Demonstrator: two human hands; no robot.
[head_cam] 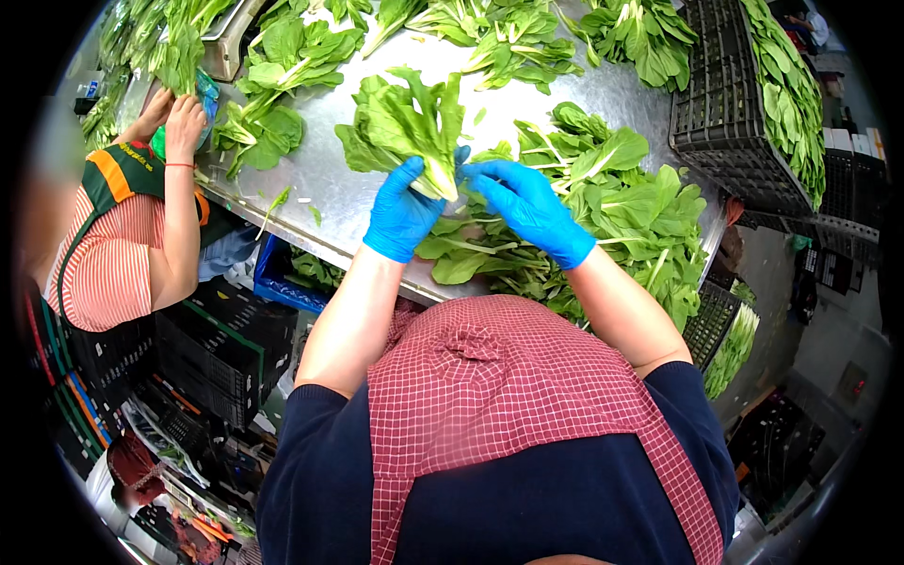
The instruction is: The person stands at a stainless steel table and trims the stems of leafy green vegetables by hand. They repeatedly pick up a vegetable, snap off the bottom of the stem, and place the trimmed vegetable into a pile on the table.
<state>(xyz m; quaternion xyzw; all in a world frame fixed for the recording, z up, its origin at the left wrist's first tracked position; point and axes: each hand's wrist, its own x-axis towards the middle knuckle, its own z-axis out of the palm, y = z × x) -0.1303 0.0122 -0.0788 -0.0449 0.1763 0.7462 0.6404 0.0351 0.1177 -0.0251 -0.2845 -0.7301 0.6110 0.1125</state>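
My left hand [404, 212], in a blue glove, is closed around the stem end of a bunch of leafy greens [409, 123]. The leaves point away from me and the pale stems [441, 180] towards me. Just right of those stems is my right hand [526, 205], also in a blue glove, its fingers apart and the fingertips close to the stem base. I cannot tell whether they touch it. Under and beside my right hand lies a large heap of loose leafy greens [614, 198] on the metal table [318, 205].
More bunches [522, 49] lie along the table's far side. A black plastic crate [713, 106] of greens stands at the right. At the left, a co-worker's hands [173, 116] hold greens. A blue bin [282, 282] with leaves sits below the table edge, near black crates [219, 346].
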